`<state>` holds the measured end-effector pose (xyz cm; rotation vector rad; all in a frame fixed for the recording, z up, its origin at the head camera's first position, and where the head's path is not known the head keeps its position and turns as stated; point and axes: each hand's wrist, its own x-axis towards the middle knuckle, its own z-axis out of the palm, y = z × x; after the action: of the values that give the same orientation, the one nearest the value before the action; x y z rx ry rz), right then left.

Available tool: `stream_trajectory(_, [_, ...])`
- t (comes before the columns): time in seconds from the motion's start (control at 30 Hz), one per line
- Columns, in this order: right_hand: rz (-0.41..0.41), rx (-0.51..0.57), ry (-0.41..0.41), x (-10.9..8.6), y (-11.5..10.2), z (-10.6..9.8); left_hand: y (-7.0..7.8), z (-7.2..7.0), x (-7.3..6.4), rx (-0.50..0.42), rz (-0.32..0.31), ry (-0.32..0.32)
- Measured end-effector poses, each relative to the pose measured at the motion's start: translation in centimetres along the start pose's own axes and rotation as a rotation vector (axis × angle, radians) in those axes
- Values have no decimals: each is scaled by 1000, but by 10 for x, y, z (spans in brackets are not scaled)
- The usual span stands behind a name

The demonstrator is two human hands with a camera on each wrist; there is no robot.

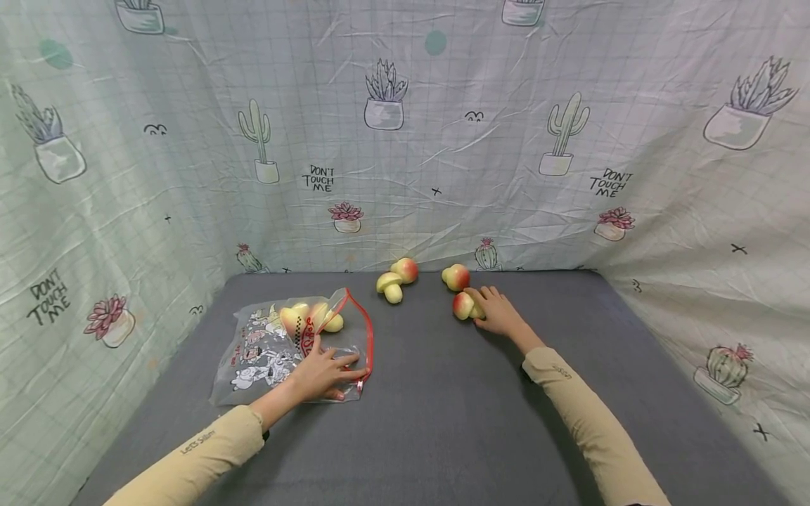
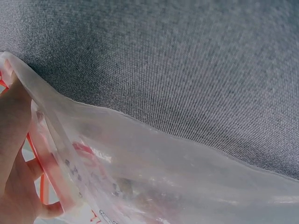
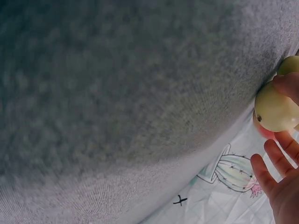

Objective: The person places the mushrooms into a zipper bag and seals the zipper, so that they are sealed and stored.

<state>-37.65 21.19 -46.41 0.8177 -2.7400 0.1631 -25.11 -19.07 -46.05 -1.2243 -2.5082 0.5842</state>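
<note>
Left hand (image 1: pixel 324 372): fingers spread wide on bag (image 1: pixel 262 358), near surface (image 1: pixel 430 429) left edge. Right hand (image 1: pixel 500 313): fingers holding fruit (image 1: pixel 463 306) near far edge.

Right hand (image 1: pixel 498 313): toward the rear of the table (image 1: pixel 418 436), gripping the held fruit (image 1: pixel 463 306), which sits at the hand's left. Second fruit (image 1: pixel 456 277): just behind the grip, slightly left, near the table's back edge. Farther left of the grip: near fruit (image 1: pixel 390 287), with far fruit (image 1: pixel 406 269) close behind it and slightly right. Bag (image 1: pixel 243 393): on the table, well left of the grip and extending nearer the wearer, mouth (image 1: pixel 371 337) toward the grip. Bagged fruits (image 1: pixel 291 320): several, beyond the left hand (image 1: pixel 329 371), which lies on the bag beside its mouth. Cloth (image 1: pixel 436 140): behind and at both sides.
</note>
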Motion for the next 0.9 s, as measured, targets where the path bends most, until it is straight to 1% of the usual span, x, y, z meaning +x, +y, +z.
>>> stream_trajectory(0.17, [-12,58,-2,1,0,2,-1,1,0,0,3,2])
stream_trajectory(0.3, [-17,110,6,0,-2,4,-3,2,1,0,18,12])
stream_trajectory(0.47, [-40,111,24,0,-8,3,-8,-1,4,-2,54,-4])
stream_trajectory(0.67, [-56,121,-7,1,-17,1,-13,-6,4,-58,107,-45])
stream_trajectory(0.8, [-74,117,-3,1,-24,-1,-13,-6,4,-71,125,-44])
stream_trajectory(0.9, [-85,118,-2,2,-30,-2,-12,-5,4,-76,125,-39])
